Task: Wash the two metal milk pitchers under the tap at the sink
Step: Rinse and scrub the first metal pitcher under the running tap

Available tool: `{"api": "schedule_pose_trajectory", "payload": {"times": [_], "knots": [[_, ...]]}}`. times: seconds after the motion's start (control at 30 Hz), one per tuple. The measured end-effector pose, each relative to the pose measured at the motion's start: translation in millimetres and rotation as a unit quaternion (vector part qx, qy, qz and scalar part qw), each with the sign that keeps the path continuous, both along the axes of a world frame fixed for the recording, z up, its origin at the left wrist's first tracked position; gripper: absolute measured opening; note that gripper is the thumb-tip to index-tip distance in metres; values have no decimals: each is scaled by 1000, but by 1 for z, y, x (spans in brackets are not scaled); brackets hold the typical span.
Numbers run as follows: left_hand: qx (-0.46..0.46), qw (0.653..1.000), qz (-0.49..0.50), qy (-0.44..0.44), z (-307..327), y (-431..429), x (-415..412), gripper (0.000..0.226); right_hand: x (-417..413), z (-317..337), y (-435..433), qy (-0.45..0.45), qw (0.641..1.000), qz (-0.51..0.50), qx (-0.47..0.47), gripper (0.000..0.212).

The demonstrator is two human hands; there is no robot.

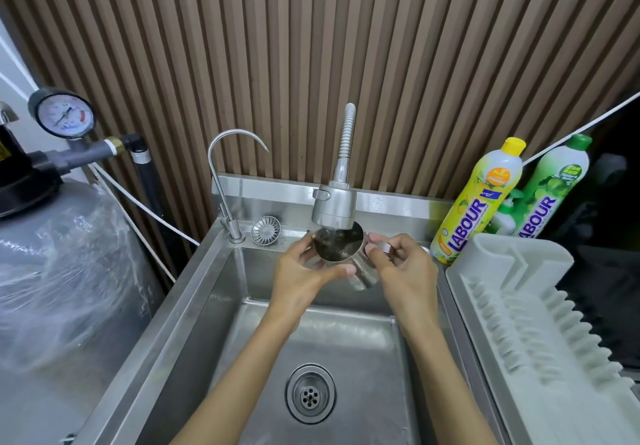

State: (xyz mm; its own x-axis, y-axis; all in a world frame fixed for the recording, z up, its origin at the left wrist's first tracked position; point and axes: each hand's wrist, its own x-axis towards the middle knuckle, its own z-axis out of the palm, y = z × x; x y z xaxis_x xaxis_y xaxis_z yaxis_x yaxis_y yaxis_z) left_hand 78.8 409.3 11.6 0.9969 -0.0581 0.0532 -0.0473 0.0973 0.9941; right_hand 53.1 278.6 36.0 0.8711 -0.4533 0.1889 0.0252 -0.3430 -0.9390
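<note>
Milk pitcher (341, 254): held over the back of the sink (194, 288), directly under the spray tap head (334, 205), mouth nearly touching the nozzle. Water is being sprayed into it; churning water is seen inside against a dark interior. How full it is cannot be told.

Pitcher is tilted, with the mouth turned up and toward the camera and the base angled down to the right. The steel is polished, the rim round, and the wet wall reflective. The far edge of the rim is hidden behind the tap head.

Left hand (301, 271): wrapped round the pitcher's left wall, fingers curled behind it, thumb laid across the front below the rim.

Right hand (405, 271): fingers curled, with the pitcher's handle, a bright metal strip, pinched between thumb and forefinger on the right side.

Sink basin: steel, wet sheen, drain strainer (310, 394) seated in the floor. A loose strainer disc (265, 231) is leaned on the back ledge, just beside the base of a gooseneck tap (221, 174).

Right of the sink: a yellow LABOUR dish-soap bottle (481, 198) is stood with a green LABOUR bottle (550, 188) just behind it. A white dish rack (519, 306) is set along the sink's right edge.

Left: pressure gauge (65, 113) mounted above a plastic-wrapped grey tank (69, 271).
</note>
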Motion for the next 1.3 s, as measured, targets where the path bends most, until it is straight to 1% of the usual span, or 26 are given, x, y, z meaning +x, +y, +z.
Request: {"api": "schedule_pose_trajectory", "payload": {"times": [0.1,0.17,0.2,0.27,0.33,0.43,0.5,0.53,0.57,0.6,0.63,0.7,0.73,0.77,0.8,0.87,0.93,1.0,1.07,1.13,1.17,1.23,1.3], "knots": [[-20,998,27,-51,2,-5,7,55,8,-6,-3,-31,990,53,125,20],[-10,996,45,-79,6,-2,13,66,14,-13,-2,-43,969,103,220,21],[6,994,56,-94,8,0,16,71,16,-15,0,-48,954,129,268,21],[73,985,79,-132,13,7,19,78,20,-19,5,-48,920,164,354,21],[139,973,105,-150,16,13,19,79,22,-23,11,-32,905,182,383,18],[188,963,133,-140,16,23,16,70,22,-25,19,6,912,181,368,18],[161,976,104,-106,11,30,15,61,22,-27,25,31,928,155,337,22],[125,987,79,-63,6,35,14,58,22,-28,28,39,940,134,311,24],[90,995,50,-11,1,41,12,56,22,-28,31,40,957,109,265,26],[72,996,21,45,-5,48,11,55,23,-30,33,35,977,85,195,27],[72,993,-10,92,-14,54,10,54,25,-32,36,34,991,71,109,25],[71,983,-62,157,-32,64,10,40,25,-35,42,39,995,78,-38,11],[61,978,-73,185,-40,66,9,29,24,-37,43,41,991,89,-92,5],[54,973,-80,209,-45,67,9,24,24,-40,44,36,984,99,-142,10],[62,968,-85,227,-49,66,10,30,24,-42,43,23,976,110,-186,15],[104,966,-72,225,-58,64,15,40,23,-48,44,-2,951,135,-278,18],[134,965,-52,219,-66,59,24,35,21,-53,45,13,917,167,-361,18],[142,964,-35,222,-71,53,32,30,17,-61,45,22,883,202,-422,24],[133,965,-41,221,-72,50,36,32,15,-71,42,-21,863,236,-446,32],[99,965,-98,223,-68,44,38,34,16,-79,36,-58,842,277,-460,36],[70,963,-127,229,-67,43,40,35,16,-79,32,-78,833,295,-462,34],[8,949,-183,256,-70,43,45,41,15,-80,21,-114,821,313,-464,27],[-31,927,-239,287,-75,44,49,45,11,-83,9,-138,819,314,-461,27]]}}
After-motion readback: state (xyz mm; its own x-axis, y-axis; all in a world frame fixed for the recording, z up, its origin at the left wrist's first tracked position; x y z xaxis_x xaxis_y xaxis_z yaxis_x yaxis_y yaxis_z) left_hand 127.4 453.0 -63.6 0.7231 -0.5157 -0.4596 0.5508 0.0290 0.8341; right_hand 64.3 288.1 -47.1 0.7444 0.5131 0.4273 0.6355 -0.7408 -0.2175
